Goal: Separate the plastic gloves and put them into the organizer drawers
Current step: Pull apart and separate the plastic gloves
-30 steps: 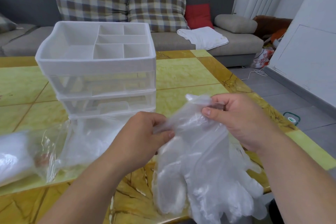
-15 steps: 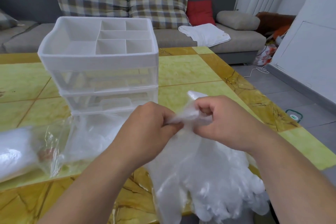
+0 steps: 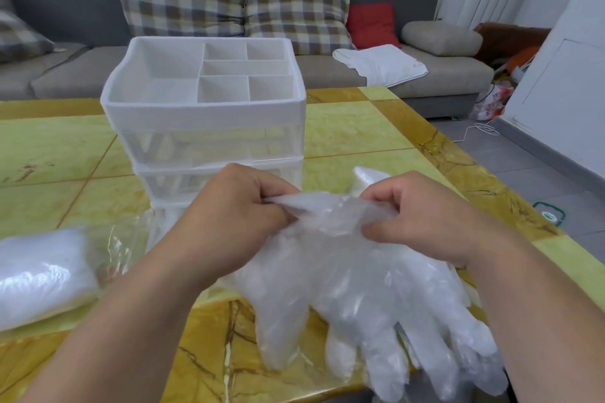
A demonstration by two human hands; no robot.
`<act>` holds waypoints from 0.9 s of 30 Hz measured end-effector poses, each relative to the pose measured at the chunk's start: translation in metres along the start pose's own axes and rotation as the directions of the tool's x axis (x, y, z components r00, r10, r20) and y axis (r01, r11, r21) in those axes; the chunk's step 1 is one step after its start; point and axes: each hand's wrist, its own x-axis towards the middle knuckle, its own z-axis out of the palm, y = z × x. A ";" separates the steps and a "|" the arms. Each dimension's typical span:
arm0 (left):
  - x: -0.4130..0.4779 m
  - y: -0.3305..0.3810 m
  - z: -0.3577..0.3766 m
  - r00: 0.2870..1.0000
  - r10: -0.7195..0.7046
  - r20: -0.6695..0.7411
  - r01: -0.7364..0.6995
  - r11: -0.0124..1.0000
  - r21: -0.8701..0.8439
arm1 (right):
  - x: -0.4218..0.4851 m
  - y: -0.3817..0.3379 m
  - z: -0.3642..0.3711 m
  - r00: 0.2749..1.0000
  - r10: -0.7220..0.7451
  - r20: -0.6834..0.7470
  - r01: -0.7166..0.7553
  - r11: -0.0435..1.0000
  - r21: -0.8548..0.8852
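Observation:
A stack of thin clear plastic gloves (image 3: 357,298) hangs over the table's near edge, fingers pointing toward me. My left hand (image 3: 229,219) pinches the left side of the cuff. My right hand (image 3: 422,216) pinches the right side, and the cuff is stretched between them. Just behind my hands stands the white organizer (image 3: 203,114) with clear drawers under a divided open top tray. Its drawers look closed; the lowest one is partly hidden by my left hand.
A clear bag of more white gloves (image 3: 42,275) lies at the left on the yellow-green table (image 3: 360,137). A grey sofa (image 3: 435,75) with checked cushions and a white cloth (image 3: 383,64) stands behind. Grey floor and a cable lie to the right.
My hands came together at the cuff, then drew apart sideways, stretching the cuff open. The gloves have spread flatter over the table edge.

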 end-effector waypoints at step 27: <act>0.010 -0.096 -0.035 0.718 -0.320 -0.618 0.397 0.918 -0.015 | 0.041 -0.090 0.124 0.881 -0.311 -0.358 0.132 0.886 -0.445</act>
